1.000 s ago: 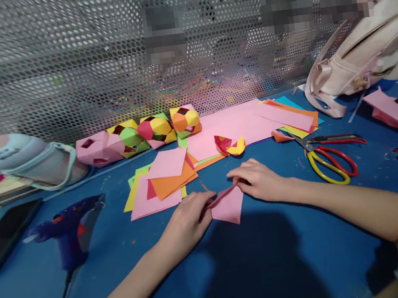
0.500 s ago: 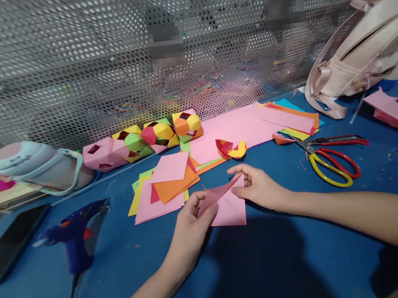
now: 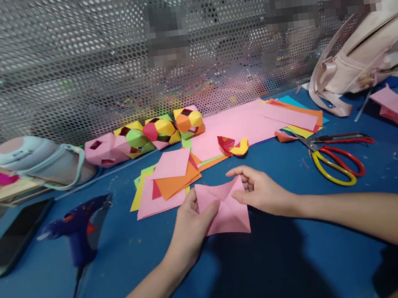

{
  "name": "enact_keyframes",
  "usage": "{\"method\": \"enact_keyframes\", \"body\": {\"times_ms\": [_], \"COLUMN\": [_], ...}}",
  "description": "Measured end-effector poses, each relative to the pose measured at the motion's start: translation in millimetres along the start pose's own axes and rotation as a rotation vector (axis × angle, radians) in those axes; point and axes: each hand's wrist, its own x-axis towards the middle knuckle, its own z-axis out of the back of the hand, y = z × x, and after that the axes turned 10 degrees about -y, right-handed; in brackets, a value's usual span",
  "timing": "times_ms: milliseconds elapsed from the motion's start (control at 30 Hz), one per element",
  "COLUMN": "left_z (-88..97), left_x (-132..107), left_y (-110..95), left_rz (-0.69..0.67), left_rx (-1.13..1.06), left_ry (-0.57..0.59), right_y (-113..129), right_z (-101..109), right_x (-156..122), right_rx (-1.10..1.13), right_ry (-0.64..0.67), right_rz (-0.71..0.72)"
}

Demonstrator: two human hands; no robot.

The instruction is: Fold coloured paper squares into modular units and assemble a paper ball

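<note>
A creased pink paper (image 3: 224,208) lies low over the blue bench (image 3: 306,252), near the middle and just in front of a loose stack of coloured sheets (image 3: 167,184). Both hands hold it. The left hand (image 3: 191,222) grips its left edge with the thumb on top, and the fingers beneath are hidden by the sheet. The right hand (image 3: 262,192) pinches the upper right corner between thumb and curled fingers, whose tips are tucked out of sight. The paper shows diagonal folds meeting at its centre, and its top edge dips. Whether its far side is touching the bench cannot be told. A dark shadow covers the bench below the hands. A small red and yellow fold (image 3: 234,145) sits behind the paper, on big pink sheets (image 3: 246,124) that overlap other colours, of which only the edges show. A row of folded modules (image 3: 157,132) runs along the foot of a perforated screen (image 3: 65,64), and the shapes behind the screen are blurred. Scissors (image 3: 334,159) lie to the right, their blade tips under an orange scrap. A glue gun (image 3: 78,226) at the left is smeared, its cord running off the bottom. A pink bag (image 3: 365,61) is cut off at the right edge, and a dark flat device (image 3: 10,235) is cut off at the left.
</note>
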Motion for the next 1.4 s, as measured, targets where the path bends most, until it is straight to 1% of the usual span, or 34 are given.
{"method": "enact_keyframes", "body": {"times_ms": [100,200,267,433,567,633,700,767,833,900,967,1033,1067,1133,1233,1300,1400], "left_z": [-1.5,-2.5,-3.2,-5.4,-6.6,-5.6,-2.9,1.2,5.0,6.7,5.5,2.1,0.3,-2.5,-3.6,-2.8,-1.2], "left_x": [-1.5,-3.5,-4.5,-5.5,-6.6,-6.5,-5.1,-2.7,-0.4,0.7,0.3,-1.0,-1.8,-3.0,-3.8,-3.9,-3.5], "left_y": [-0.9,-2.5,-3.6,-5.9,-5.8,-5.5,-6.4,-8.9,-12.3,-14.3,-13.4,-9.5,-7.0,-2.4,1.3,2.5,5.2], "left_rz": [0.034,0.102,0.126,0.138,0.190,0.225,0.246,0.246,0.256,0.295,0.333,0.317,0.291,0.223,0.163,0.147,0.124], "left_rx": [-0.065,-0.094,-0.101,-0.121,-0.243,-0.313,-0.395,-0.501,-0.573,-0.546,-0.427,-0.303,-0.263,-0.251,-0.305,-0.318,-0.260], "left_ry": [0.004,0.019,0.002,-0.074,-0.098,-0.081,-0.051,-0.049,-0.040,0.031,0.136,0.187,0.183,0.137,0.072,0.071,0.070], "right_y": [1.5,2.9,3.3,2.7,-0.3,-1.2,-0.4,2.0,4.8,6.2,5.8,4.2,3.3,2.0,2.1,3.2,4.6], "right_z": [0.0,0.4,0.4,-2.4,-5.6,-4.8,-1.1,5.1,11.4,15.5,16.2,14.6,13.4,11.3,9.3,8.1,6.4], "right_x": [-1.7,-2.5,-3.3,-6.7,-7.2,-5.1,-1.1,4.3,9.7,13.6,15.0,14.3,13.6,12.1,10.6,9.8,8.7], "right_rx": [-0.017,-0.051,-0.039,0.022,0.086,0.101,0.048,-0.037,-0.105,-0.151,-0.192,-0.190,-0.170,-0.126,-0.178,-0.243,-0.273], "right_ry": [-0.007,-0.031,-0.027,0.025,0.080,0.094,0.060,0.012,0.018,0.073,0.124,0.121,0.100,0.043,-0.018,-0.041,-0.061], "right_rz": [0.007,0.026,0.025,0.020,0.021,0.026,0.058,0.090,0.095,0.094,0.112,0.152,0.169,0.172,0.105,0.066,0.048]}}
